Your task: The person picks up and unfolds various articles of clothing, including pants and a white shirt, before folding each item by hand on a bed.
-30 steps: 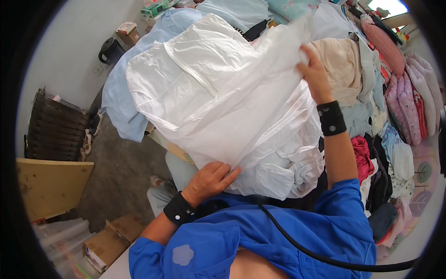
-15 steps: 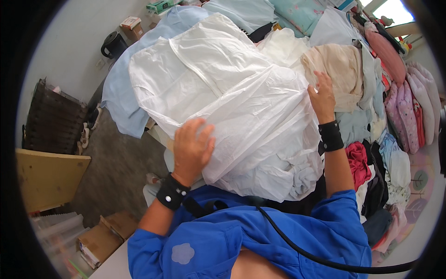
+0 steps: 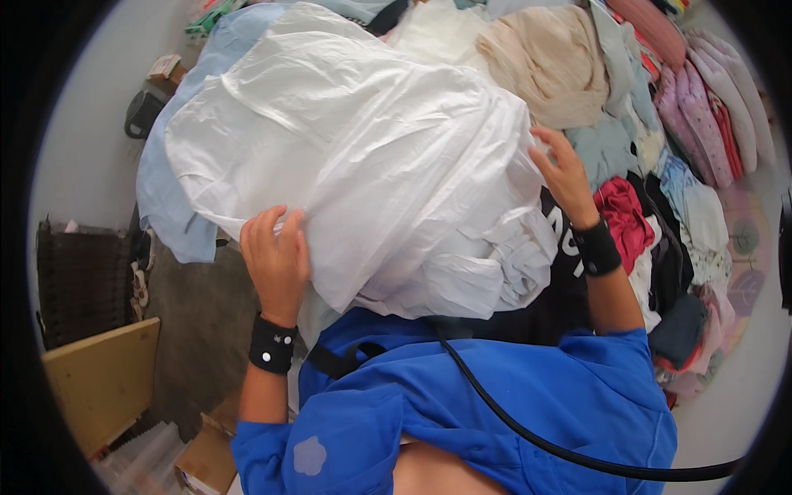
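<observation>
A large, thin white cloth lies bunched and creased over a pile of fabric in front of me. My left hand rests at its lower left edge, palm down, with the fingers lightly bent and loosely side by side. At the right edge of the cloth is my right hand, its fingers apart and the tips touching or very close to the fabric. Beneath the cloth's lower right part, a crumpled pale bundle shows.
A light blue cloth hangs out on the left. Beyond my right hand lie a beige cloth, a dark red garment and folded pink bedding. A yellowish board and a cardboard box stand lower left. A black cable crosses my blue top.
My left hand has moved left and a little nearer to me, onto the cloth's edge. My right fingers have spread apart at the right edge. The view has shifted, and the white cloth appears farther left.
</observation>
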`<state>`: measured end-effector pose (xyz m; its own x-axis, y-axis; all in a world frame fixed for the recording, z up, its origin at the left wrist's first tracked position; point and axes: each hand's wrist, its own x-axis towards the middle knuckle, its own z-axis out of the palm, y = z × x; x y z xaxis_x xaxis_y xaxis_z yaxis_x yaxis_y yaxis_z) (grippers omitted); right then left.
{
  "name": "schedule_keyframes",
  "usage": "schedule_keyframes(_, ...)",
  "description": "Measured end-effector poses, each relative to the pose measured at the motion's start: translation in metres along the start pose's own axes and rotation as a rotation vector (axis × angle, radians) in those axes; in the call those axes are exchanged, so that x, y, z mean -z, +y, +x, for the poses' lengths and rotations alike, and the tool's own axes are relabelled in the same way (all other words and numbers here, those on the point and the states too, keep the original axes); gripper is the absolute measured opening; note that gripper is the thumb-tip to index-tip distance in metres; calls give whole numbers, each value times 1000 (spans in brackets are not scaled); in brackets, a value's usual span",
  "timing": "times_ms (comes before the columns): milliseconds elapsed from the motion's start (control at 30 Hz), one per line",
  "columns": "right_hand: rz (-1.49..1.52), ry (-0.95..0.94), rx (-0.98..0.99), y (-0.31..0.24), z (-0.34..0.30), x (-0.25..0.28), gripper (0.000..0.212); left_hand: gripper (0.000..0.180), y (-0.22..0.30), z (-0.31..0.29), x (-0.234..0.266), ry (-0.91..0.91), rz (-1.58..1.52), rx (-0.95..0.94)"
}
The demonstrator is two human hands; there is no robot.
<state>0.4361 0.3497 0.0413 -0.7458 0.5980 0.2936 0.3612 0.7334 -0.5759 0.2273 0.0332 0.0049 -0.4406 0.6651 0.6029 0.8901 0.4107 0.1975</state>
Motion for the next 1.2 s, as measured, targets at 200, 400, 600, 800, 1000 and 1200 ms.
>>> schedule_keyframes(200,290,-226,-521,3,-129,19,48,29,50,-5,-9,-158,-387,-416)
schedule_keyframes(400,504,-412,-682,-18,-159,10,31,36,78,-1,-24,-389,-586,-540)
schedule_keyframes(600,915,-336,-893,-9,-153,65,29,44,81,-2,-27,-537,-490,-551)
schedule_keyframes(800,1257,-17,-637,34,-183,132,63,47,81,0,-28,-544,-509,-556)
schedule_keyframes(1000,1158,-83,-531,-21,-103,120,48,45,84,0,-28,-476,-556,-534)
schedule_keyframes(1200,1289,-389,-452,-103,1,34,25,35,73,-19,-17,-408,-805,-194)
